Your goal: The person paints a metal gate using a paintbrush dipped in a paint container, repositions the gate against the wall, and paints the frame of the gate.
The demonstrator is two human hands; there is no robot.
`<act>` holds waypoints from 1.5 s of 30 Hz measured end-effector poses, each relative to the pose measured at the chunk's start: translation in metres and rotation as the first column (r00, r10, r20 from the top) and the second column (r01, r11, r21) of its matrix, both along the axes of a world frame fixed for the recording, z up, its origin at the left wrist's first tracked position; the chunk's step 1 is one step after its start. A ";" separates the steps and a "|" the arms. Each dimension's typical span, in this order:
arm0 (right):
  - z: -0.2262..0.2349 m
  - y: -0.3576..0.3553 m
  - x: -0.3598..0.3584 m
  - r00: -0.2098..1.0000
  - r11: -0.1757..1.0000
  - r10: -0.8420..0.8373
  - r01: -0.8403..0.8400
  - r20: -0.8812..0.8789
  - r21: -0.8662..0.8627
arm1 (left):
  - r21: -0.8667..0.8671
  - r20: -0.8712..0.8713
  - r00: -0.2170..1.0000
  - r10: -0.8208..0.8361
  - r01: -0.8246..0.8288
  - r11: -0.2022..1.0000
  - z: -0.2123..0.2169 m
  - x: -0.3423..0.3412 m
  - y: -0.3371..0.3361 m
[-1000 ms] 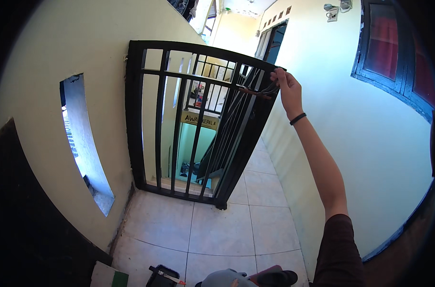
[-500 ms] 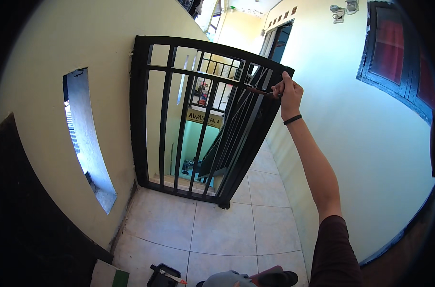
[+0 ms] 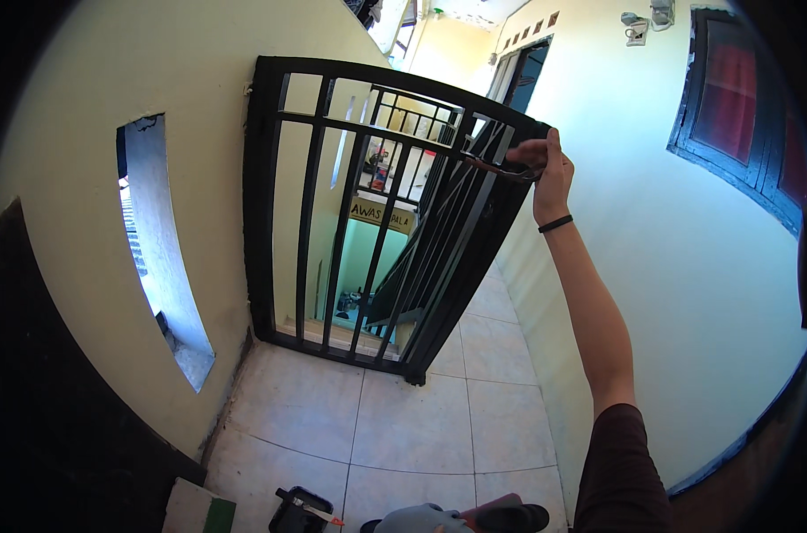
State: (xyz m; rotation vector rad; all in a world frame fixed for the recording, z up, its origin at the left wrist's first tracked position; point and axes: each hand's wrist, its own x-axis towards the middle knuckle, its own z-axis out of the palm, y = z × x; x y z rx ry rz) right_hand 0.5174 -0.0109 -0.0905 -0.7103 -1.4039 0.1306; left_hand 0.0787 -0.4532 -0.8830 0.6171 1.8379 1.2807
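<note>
My right hand [image 3: 552, 173] is at the upper right corner of a black metal gate [image 3: 395, 138]. Its thumb points up, and its fingers stretch left, off the bolt. A rusty brown rod that looks like the gate's bolt [image 3: 488, 165] lies level across the upper bars, its dark end beside my palm. Whether the palm still touches the rod or the frame, I cannot tell. The gate stands across the passage, its left side against the cream wall. A dark band circles my right wrist. My left hand is out of view.
Beyond the bars a stairwell drops, with a brown lettered board [image 3: 383, 215] above it. Pale tiles [image 3: 412, 426] cover the floor. Near my feet are a black tray-like item [image 3: 301, 511] and a grey rounded shape [image 3: 421, 518]. A blue-framed window [image 3: 732, 107] is at right.
My right hand has loosened from around the bolt's end, and its fingers have straightened to the left. The gate shows slightly higher and farther right as the view shifts.
</note>
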 end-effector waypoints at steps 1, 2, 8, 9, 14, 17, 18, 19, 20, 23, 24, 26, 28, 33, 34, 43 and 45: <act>0.001 0.002 0.006 1.000 1.000 -0.002 0.002 0.002 0.001 | 0.001 0.012 1.000 0.002 -0.002 1.000 0.000 0.001 0.000; 0.002 0.005 0.012 0.996 0.995 0.093 -0.093 -0.016 -0.035 | 0.005 0.026 1.000 0.003 -0.004 1.000 0.000 0.002 0.000; 0.028 0.017 -0.003 0.982 0.990 0.106 -0.118 -0.156 -0.075 | 0.084 0.287 0.955 0.080 -0.109 0.991 -0.002 0.009 -0.009; 0.028 0.017 -0.004 0.984 0.993 0.089 -0.101 -0.157 -0.067 | 0.090 0.175 0.983 0.055 -0.072 0.993 -0.003 0.007 -0.012; -0.019 0.017 0.016 0.985 0.984 0.174 -0.174 0.023 0.026 | 0.023 -0.213 0.977 -0.029 0.035 0.999 -0.006 0.002 -0.007; -0.055 0.012 0.014 0.990 0.977 -0.047 0.019 0.130 0.211 | 0.011 -0.151 0.988 -0.025 0.027 1.000 -0.006 -0.001 -0.005; -0.069 0.011 0.009 0.952 0.920 -0.272 0.214 0.143 0.328 | 0.007 -0.138 0.990 -0.024 0.025 1.000 -0.006 -0.002 -0.005; -0.086 0.009 0.006 0.951 0.918 -0.275 0.216 0.141 0.334 | 0.006 -0.129 0.991 -0.024 0.025 1.000 -0.005 -0.001 -0.003; -0.104 0.006 0.002 0.940 0.931 -0.339 0.341 -0.037 0.128 | 0.006 -0.118 0.993 -0.024 0.025 1.000 -0.004 -0.001 -0.001; -0.106 -0.020 -0.004 0.947 0.938 -0.163 0.063 -0.276 -0.341 | 0.003 -0.094 0.995 -0.030 0.030 1.000 -0.004 -0.003 -0.001; -0.103 -0.027 -0.005 0.908 0.799 0.084 -0.308 -0.410 -0.517 | 0.000 -0.090 0.996 -0.025 0.025 1.000 -0.004 -0.005 -0.002; -0.086 -0.030 0.020 0.890 0.735 0.137 -0.386 -0.435 -0.557 | 0.007 -0.075 0.996 -0.046 0.047 0.999 -0.004 -0.001 0.006; -0.066 -0.030 0.025 0.832 0.544 0.145 -0.520 -0.536 -0.659 | 0.000 -0.072 0.996 -0.046 0.046 0.999 -0.004 -0.003 0.005; -0.060 -0.008 0.033 0.869 0.447 0.136 -0.483 -0.476 -0.753 | 0.001 -0.041 0.998 -0.057 0.057 0.998 -0.007 -0.001 0.009; -0.065 -0.006 0.029 0.898 0.497 0.126 -0.425 -0.421 -0.757 | -0.001 -0.039 0.998 -0.056 0.056 0.998 -0.008 -0.002 0.009; -0.080 -0.012 0.018 0.922 0.632 0.075 -0.339 -0.380 -0.697 | -0.017 -0.005 0.995 -0.100 0.100 0.995 -0.018 -0.004 0.008; -0.061 -0.013 0.027 0.938 0.511 0.108 -0.336 -0.329 -0.791 | -0.040 -0.004 0.991 -0.133 0.133 0.990 -0.022 -0.010 0.004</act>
